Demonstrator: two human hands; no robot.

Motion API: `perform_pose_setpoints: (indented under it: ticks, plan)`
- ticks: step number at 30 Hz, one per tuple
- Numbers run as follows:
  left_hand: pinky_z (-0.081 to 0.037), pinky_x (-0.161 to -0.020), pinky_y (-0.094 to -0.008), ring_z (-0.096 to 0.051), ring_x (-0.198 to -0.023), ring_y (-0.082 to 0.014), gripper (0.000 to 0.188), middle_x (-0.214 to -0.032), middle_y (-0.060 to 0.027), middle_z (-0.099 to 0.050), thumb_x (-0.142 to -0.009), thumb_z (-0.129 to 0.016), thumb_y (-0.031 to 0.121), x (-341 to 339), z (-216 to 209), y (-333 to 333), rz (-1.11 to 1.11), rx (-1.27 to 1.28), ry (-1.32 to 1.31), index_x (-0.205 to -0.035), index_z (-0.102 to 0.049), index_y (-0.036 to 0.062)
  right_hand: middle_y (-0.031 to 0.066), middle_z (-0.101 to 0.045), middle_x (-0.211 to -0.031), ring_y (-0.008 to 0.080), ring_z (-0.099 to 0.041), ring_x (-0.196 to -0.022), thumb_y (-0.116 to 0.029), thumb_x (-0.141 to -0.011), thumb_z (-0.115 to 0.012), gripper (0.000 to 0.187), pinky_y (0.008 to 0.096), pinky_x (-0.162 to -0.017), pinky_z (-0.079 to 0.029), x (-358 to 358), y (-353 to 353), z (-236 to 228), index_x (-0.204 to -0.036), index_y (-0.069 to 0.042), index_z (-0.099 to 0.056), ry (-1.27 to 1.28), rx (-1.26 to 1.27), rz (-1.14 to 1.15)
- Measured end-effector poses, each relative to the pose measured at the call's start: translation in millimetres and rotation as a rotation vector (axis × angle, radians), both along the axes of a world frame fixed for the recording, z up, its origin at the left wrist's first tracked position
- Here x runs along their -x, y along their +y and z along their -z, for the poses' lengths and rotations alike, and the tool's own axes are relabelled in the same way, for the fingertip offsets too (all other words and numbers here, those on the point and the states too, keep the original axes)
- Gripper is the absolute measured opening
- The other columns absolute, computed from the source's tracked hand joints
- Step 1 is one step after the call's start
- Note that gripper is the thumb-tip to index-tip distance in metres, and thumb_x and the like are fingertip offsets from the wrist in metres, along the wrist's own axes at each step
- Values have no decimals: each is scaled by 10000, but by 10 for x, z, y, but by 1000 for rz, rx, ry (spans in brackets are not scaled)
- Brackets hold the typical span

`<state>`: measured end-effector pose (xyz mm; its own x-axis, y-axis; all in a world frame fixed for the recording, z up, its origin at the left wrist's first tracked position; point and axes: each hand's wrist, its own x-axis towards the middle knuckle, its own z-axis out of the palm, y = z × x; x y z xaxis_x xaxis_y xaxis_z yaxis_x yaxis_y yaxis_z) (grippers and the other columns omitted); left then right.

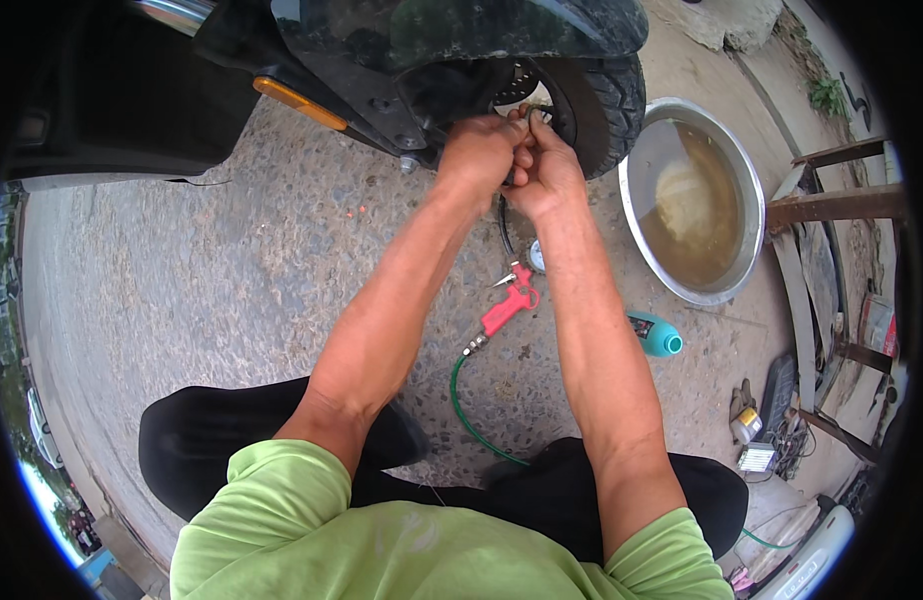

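At the rim of a black-tyred wheel (617,105), my left hand (479,155) and my right hand (550,172) meet with fingertips pinched close together. A black air hose (505,230) runs up between them, and my right hand's curled fingers close round its upper end. What my left fingers pinch is hidden. From the hose's lower end, a round gauge (538,256) and a red tyre inflator gun (510,302) lie on the ground between my forearms. A green air line (460,405) leads from the gun's handle toward my legs.
Right of the wheel stands a wide metal basin (757,210) of murky water. A teal bottle (662,336) lies beside my right forearm. A rusty metal frame (837,205) stands at the right. Dark vehicle bodywork (332,60) overhangs my hands, with an orange reflector (300,103).
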<state>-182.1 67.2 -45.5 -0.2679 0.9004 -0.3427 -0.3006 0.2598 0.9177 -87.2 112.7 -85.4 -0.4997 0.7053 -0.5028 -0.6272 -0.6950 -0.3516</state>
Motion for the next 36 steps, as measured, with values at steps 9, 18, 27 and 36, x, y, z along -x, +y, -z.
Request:
perform_pose_setpoints:
  ticks: [9,18,27,36]
  plan:
    - [-423,-513,-286,-523,-528,-122,206,-687,-42,-608,-991,-589,149,17,-8,-24,24,-9,77,-891,-665,-14,-24,-708,-963,65,-442,-505,-294,-1038,-569,173,219,-386,-324,1,-27,-40,-1079,-164,-677,68,-72,30]
    - [-456,-548,-261,-581,-556,-104,190,-706,-40,-636,-961,-634,113,-42,-47,-81,-9,13,311,-813,-657,-6,-3,-704,-1155,133,-656,-968,-249,-1055,-525,213,216,-589,-535,39,6,204,-1194,-156,-656,297,-89,90]
    - [-505,-556,-310,-646,-511,-128,207,-665,-81,-691,-926,-651,163,-83,100,-38,-122,-19,345,-886,-730,-23,-10,-707,-1056,96,-589,-703,-240,-1048,-556,156,197,-404,-394,39,2,92,-1145,-168,-655,300,-22,73]
    - [-521,-585,-329,-657,-516,-150,236,-626,-104,-687,-921,-646,182,-109,79,0,-127,-17,389,-880,-731,-34,2,-703,-1039,67,-512,-582,-225,-1037,-572,146,187,-368,-349,71,9,86,-1129,-156,-663,272,21,113]
